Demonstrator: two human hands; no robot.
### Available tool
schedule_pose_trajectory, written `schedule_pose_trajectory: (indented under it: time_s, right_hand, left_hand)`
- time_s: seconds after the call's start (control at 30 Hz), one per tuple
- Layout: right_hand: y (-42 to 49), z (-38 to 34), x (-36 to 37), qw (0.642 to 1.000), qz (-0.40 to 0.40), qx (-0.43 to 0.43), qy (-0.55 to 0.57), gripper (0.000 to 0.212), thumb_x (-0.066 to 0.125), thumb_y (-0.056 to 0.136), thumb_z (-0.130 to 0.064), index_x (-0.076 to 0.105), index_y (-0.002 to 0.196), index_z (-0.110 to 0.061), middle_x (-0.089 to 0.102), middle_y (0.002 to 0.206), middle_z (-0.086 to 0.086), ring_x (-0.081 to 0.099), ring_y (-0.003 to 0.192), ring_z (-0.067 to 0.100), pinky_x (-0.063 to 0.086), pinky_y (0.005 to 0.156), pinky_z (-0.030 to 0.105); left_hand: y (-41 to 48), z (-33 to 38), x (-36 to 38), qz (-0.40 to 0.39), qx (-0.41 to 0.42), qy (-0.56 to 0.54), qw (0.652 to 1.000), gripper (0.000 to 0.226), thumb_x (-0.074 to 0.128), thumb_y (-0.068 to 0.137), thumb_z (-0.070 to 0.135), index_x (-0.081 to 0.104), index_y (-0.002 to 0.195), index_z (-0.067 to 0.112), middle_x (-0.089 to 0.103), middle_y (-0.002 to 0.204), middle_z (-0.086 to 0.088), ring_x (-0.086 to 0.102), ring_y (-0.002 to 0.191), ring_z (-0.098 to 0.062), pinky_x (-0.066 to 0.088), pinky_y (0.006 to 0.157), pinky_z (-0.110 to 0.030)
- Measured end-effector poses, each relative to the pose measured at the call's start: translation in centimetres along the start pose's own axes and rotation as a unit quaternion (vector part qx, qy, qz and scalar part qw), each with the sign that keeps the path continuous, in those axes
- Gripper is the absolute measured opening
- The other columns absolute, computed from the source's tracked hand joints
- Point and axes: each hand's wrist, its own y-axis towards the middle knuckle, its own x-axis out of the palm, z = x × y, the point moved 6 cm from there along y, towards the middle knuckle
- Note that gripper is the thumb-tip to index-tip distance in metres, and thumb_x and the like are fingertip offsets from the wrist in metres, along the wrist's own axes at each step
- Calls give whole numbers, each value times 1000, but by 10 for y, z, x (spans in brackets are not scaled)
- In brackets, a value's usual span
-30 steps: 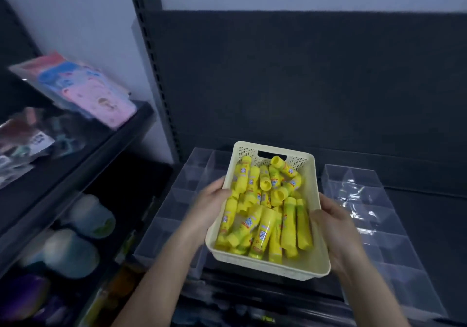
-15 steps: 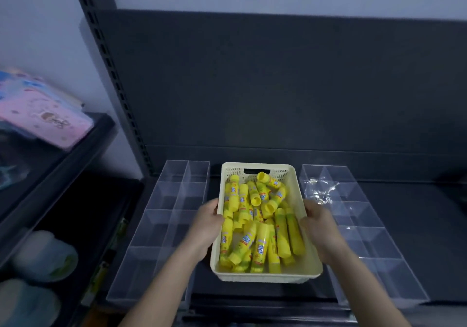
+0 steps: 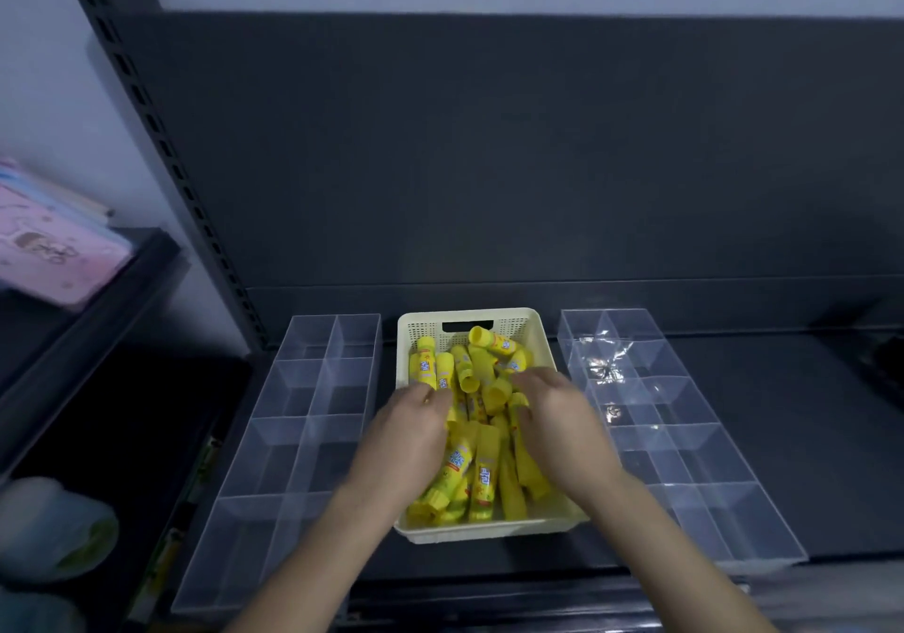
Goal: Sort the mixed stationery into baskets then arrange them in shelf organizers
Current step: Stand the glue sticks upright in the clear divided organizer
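One dark shelf point(image 3: 792, 436) carries it all: the left organizer point(image 3: 303, 436) and right organizer point(image 3: 685, 441), clear and divided, flank a cream basket point(image 3: 489, 532) near the front edge. The left hand point(image 3: 406, 436) and right hand point(image 3: 562, 422) dip in, fingers curled among yellow glue sticks point(image 3: 484, 476); whether either grips one, I cannot tell. The sticks look light, stiff and slick, so they are best taken round the barrel.

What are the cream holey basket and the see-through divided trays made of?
The cream rectangular basket looks like matte moulded plastic: its back wall has tiny holes and a cut-out handle. The clear divided trays look like glossy hard plastic, perhaps acrylic: the dark shelf shows through, and the right one glints.
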Motion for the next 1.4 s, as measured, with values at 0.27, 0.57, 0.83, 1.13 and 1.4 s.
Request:
schedule_pose_trajectory:
  time_s: [0.27,0.57,0.83,1.13,1.4]
  right_hand:
    - [-4,-5,37,984,-158,74,-15,24,60,84,-35,57,92,-12,54,103,8,57,91,27,39,67,29]
    - [-22,10,19,948,-62,154,273,21,72,77,-15,55,87,-23,58,79,-7,55,72,9,49,68,27]
    - [-39,24,-5,750,37,248,612,10,56,93,-11,62,99,-6,69,88,14,68,79,26,57,63,35]
    - [-34,46,-41,709,86,200,671,8,59,90,-10,62,95,-5,67,80,14,67,74,26,58,69,39]
    - [-9,114,-96,737,140,168,639,7,60,90,-8,61,94,-2,67,72,9,69,68,21,56,61,30]
  left_hand:
    - [-11,19,22,-153,75,118,978,34,55,91,35,52,116,12,64,108,-11,60,100,-33,45,77,-37]
    - [-12,18,10,-80,51,1,995,27,47,92,31,47,114,14,63,103,-7,62,91,-30,49,69,-37]
    - [0,0,-28,116,-27,-258,959,20,69,84,29,54,95,22,58,80,9,57,70,-11,43,60,-26]
    - [6,12,-32,140,-85,-475,865,12,70,84,26,59,86,31,66,84,9,64,76,-11,55,71,-37]
    - [45,74,-1,11,-269,-766,584,26,62,91,28,60,98,3,67,69,-10,64,53,-16,49,44,-22]
